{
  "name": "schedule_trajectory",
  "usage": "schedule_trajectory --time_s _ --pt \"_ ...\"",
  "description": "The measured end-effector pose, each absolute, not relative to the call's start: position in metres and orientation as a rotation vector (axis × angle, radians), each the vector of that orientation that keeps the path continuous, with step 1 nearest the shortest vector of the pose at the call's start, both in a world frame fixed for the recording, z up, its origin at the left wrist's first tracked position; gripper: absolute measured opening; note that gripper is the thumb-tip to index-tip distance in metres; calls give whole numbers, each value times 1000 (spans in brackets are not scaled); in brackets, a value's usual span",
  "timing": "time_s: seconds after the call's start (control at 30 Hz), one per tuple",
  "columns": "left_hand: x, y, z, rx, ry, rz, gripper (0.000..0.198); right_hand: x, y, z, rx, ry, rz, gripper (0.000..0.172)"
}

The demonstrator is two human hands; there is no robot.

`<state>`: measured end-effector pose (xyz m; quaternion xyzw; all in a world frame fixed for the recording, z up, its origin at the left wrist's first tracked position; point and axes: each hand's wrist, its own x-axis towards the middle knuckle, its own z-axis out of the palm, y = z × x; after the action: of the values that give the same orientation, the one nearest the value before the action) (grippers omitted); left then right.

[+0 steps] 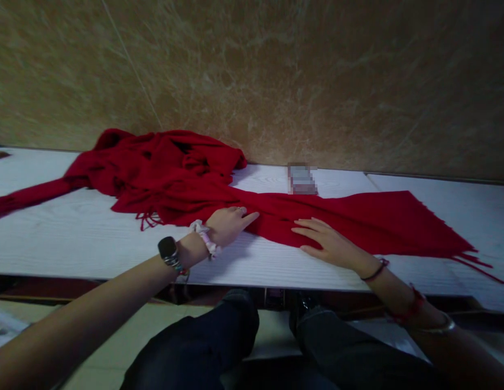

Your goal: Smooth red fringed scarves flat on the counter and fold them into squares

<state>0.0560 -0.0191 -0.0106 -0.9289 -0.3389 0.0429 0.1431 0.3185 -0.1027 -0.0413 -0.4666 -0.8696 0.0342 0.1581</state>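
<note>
Dim light is darkening the trousers (182,346) at bottom centre; soft shadow is falling below the left hand (225,226); pixelation is masking 1 object (303,180).

The red, fringed scarf (276,212) lay lengthwise along the white tabletop (44,238), heaped in rumpled folds at left, its right stretch flatter, ending in loose tassels.

Before you, counter (60,233); wall (276,70) behind it at twelve o'clock. Scarf (276,211) on counter: heaped part at your eleven, spread end at your two. Blurred item (303,179) between scarf and wall.
</note>
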Motion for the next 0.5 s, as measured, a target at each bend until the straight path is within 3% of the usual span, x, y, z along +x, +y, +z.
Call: schedule_trajectory --time_s 0.1,0.23,0.37,0.5 --pt "76 -28 -9 -2703 -963 64 40 318 -103 -40 -1329 -2482 106 41" --pt "97 -36 -12 -2730 -942 14 56 318 -103 -39 -1334 -2491 113 41" --pt "106 -35 -11 -2663 -949 104 39 318 -102 -40 -1340 -2492 92 40" --pt "101 -32 -12 -2623 -930 54 40 318 -102 -40 -1315 -2489 75 37"
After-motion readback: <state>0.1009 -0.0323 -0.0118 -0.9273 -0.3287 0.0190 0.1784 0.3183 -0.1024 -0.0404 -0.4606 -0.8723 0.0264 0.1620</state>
